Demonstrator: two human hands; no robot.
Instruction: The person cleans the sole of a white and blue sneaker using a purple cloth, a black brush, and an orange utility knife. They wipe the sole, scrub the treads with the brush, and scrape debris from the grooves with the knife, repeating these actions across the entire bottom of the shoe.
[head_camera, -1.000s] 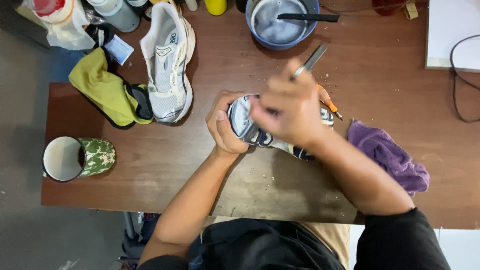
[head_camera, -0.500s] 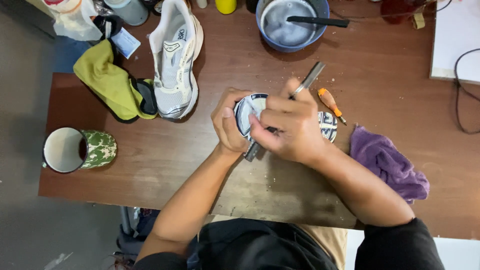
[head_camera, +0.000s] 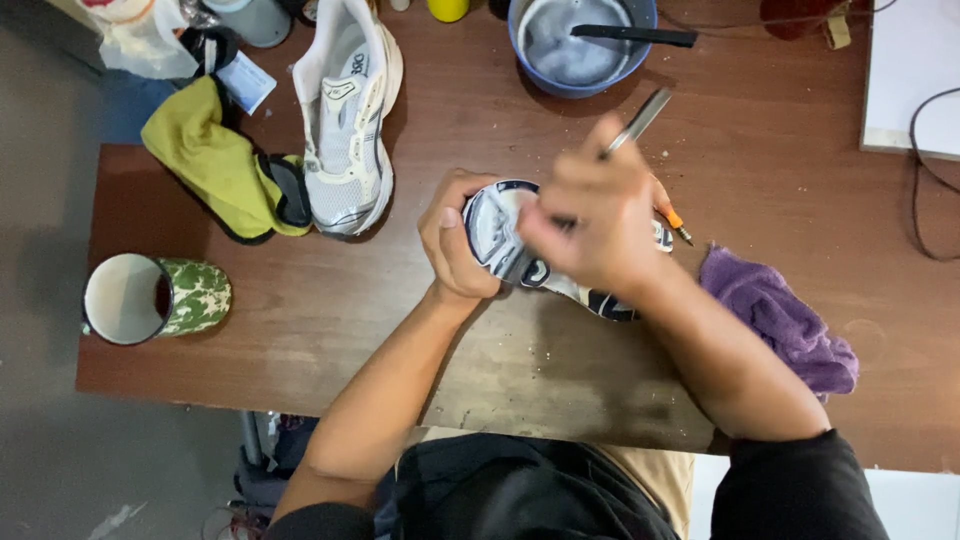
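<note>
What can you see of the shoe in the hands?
The shoe is a sneaker turned sole-up, white and grey with dark navy patches on the sole, rubbery looking. It lies low over the brown table, toe end toward the left. The left hand grips that end; the right hand covers the middle, holding a thin grey metal tool whose working end is hidden. The heel end pokes out beneath the right wrist. Motion blur hides finer detail.

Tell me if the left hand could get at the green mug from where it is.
Probably yes. The left hand grips the shoe sole, but only bare table lies between it and the green mug; it would have to let go first.
</note>
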